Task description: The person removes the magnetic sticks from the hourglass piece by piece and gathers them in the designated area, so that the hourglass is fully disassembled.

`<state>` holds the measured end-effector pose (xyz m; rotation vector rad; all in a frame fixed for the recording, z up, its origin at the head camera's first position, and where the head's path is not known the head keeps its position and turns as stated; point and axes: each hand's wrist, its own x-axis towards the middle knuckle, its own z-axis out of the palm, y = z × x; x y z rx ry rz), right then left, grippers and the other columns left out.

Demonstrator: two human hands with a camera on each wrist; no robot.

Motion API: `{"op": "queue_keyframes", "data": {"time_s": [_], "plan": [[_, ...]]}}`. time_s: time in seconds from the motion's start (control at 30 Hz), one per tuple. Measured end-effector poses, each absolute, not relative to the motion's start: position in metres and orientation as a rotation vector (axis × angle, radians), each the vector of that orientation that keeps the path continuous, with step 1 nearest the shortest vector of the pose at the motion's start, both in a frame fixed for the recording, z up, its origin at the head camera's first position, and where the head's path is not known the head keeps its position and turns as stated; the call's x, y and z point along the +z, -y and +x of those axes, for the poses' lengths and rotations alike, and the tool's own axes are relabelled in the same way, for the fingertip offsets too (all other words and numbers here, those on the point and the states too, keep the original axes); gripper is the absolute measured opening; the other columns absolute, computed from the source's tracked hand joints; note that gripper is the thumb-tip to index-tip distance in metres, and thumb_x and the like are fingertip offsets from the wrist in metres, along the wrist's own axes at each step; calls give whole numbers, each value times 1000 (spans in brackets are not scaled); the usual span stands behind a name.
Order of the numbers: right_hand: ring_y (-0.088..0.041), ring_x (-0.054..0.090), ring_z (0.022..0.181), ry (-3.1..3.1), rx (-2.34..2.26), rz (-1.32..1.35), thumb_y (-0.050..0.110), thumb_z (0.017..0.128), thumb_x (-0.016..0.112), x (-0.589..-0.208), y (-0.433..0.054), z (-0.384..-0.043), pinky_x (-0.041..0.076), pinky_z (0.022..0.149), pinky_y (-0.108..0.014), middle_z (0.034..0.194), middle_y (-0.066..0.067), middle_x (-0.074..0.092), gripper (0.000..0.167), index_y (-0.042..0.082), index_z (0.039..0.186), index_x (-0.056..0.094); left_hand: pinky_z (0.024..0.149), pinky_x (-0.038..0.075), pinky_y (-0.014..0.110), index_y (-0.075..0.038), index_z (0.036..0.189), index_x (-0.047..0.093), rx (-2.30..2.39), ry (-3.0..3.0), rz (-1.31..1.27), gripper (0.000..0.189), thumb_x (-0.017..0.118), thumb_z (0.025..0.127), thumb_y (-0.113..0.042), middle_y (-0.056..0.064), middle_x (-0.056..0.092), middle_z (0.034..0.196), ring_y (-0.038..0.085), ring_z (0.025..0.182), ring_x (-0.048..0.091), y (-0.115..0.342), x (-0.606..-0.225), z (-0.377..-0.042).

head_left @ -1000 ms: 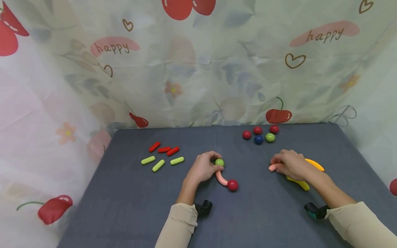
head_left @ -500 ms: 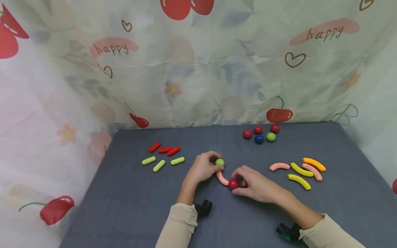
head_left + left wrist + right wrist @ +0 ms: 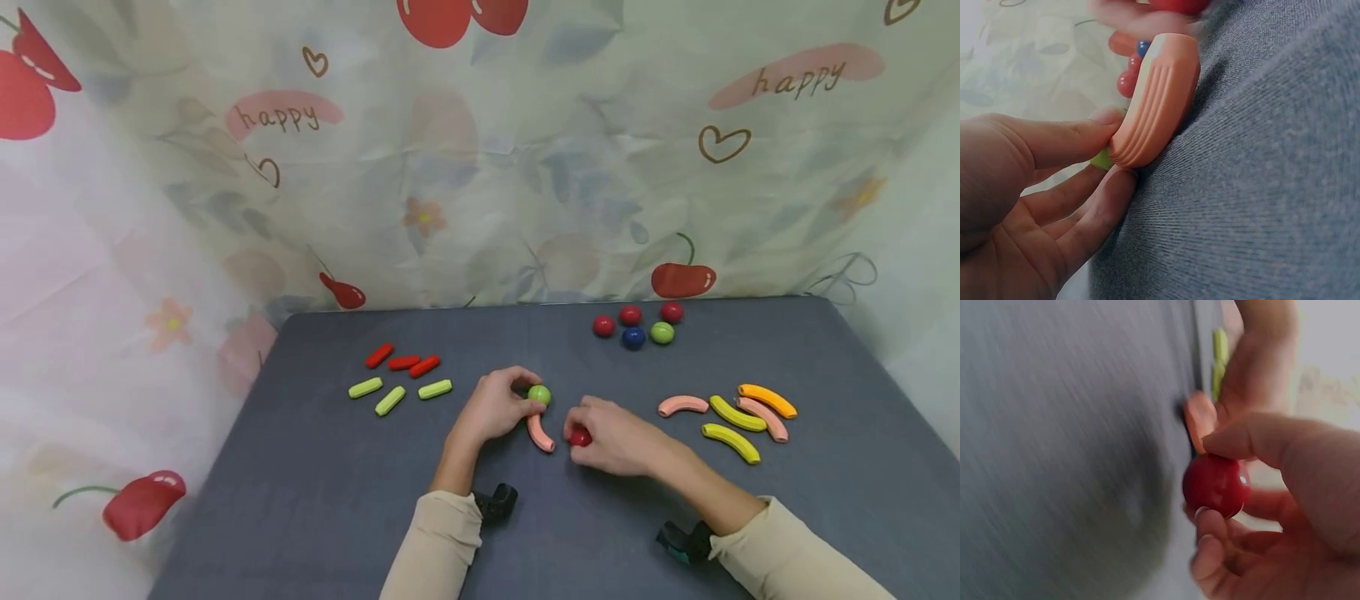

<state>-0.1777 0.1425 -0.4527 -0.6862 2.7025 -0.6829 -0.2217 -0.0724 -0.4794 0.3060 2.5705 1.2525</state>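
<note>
My left hand (image 3: 498,406) pinches a green ball (image 3: 539,394) between thumb and fingers. A pink curved stick (image 3: 539,434) adjoins that ball; in the left wrist view the pink stick (image 3: 1160,100) is ridged, with the fingertips at its near end and only a sliver of the green ball (image 3: 1102,159) showing. To the right, my right hand (image 3: 618,437) holds a glossy red ball (image 3: 580,437). The right wrist view shows this red ball (image 3: 1216,485) between thumb and fingertips. A small gap separates it from the stick's free end in the head view.
Red short sticks (image 3: 404,362) and light-green ones (image 3: 390,401) lie at left. Several balls, including a blue one (image 3: 633,337), sit near the back edge. More curved sticks, such as a yellow one (image 3: 731,443), lie at right on the grey cloth (image 3: 337,500).
My right hand left the curved sticks at right, reached the red ball at the pink stick's end, and has drawn it slightly rightward off the stick. The left hand stays in place.
</note>
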Motion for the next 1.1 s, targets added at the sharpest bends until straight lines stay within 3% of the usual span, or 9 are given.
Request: {"op": "queue_keyframes", "data": {"time_s": [0.13,0.23,0.37,0.53,0.67,0.87,1.1], "plan": [[-15,57,77,-2876,-689,-597,22,89,80,-437,-157,-215,50,69,-33,93,-4,67,31,7,112,65,79,55,32,-21,122,71,1250,-2572,310,34,80,90,-27,0,72,121,9,86,67,71,-479,-222],[-20,59,79,-3017,-683,-563,23,88,82,-436,-158,-250,51,71,-37,93,-6,70,33,8,112,65,78,54,31,-20,122,71,1250,-2568,304,34,80,90,-28,0,72,120,9,85,66,71,-478,-222],[-31,61,97,-3085,-605,-532,24,91,79,-445,-152,-284,52,83,-46,106,-11,71,34,9,119,65,77,54,30,-21,121,71,1255,-2559,283,34,80,89,-28,0,72,120,8,83,67,70,-477,-222],[-37,60,111,-3084,-575,-471,20,94,75,-458,-153,-301,52,94,-52,116,-15,70,34,9,124,63,80,55,30,-21,125,69,1256,-2555,298,38,80,89,-28,-1,72,123,8,87,67,68,-477,-221],[-37,60,114,-3128,-593,-495,18,95,74,-458,-154,-293,51,97,-52,119,-16,66,32,8,123,63,79,54,29,-22,127,70,1251,-2564,343,38,79,90,-27,-1,71,123,9,84,66,68,-476,-221],[-20,63,87,-2953,-780,-611,24,95,73,-445,-155,-244,54,80,-39,100,-7,68,20,8,105,69,80,52,31,-22,123,72,1227,-2597,346,32,77,92,-29,0,71,120,11,86,63,68,-478,-222],[-9,56,82,-2739,-782,-741,39,88,80,-462,-151,-192,48,73,-25,93,4,65,29,14,101,71,90,53,40,-24,116,71,1237,-2599,309,27,77,92,-36,-2,72,114,16,98,65,65,-480,-221]]}}
